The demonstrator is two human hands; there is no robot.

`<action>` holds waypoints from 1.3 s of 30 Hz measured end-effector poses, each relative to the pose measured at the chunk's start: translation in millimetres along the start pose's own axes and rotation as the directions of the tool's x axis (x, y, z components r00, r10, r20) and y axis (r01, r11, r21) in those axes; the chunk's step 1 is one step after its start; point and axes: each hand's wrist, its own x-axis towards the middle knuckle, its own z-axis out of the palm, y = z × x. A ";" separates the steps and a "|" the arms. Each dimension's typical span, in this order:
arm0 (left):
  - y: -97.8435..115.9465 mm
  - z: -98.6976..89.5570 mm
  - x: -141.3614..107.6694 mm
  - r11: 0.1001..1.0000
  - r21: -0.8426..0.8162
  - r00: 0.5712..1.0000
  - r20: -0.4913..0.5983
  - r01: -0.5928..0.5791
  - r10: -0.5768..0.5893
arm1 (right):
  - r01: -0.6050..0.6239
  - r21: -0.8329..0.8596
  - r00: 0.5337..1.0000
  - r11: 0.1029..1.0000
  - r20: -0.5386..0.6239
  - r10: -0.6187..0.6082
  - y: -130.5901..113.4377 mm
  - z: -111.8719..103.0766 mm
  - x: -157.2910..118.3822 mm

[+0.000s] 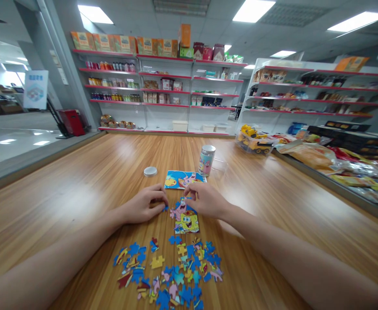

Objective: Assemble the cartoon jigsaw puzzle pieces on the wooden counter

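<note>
Puzzle (187, 221) lies on the worktop (256, 185). Left hand (147, 204): grip narrow at a blue piece (166, 208). Right hand (208, 200): grip slightly parted at puzzle's far edge; neither hold can be confirmed.

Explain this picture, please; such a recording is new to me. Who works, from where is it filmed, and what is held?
No machine here: these are a person's bare left hand and right hand. One camera, worn on the head, looks forward and down. The table bears loose puzzle pieces, a partly joined puzzle, a picture card, a round lid and a can. The right hand is at the joined puzzle; a blue piece is by the left hand. Whether either is gripped is unclear.
</note>
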 end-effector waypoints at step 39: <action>15.6 1.8 3.5 0.984 0.008 0.971 0.163 -0.178 0.175 | 0.153 -0.269 0.781 0.951 0.623 0.050 -88.7 -42.8 -74.1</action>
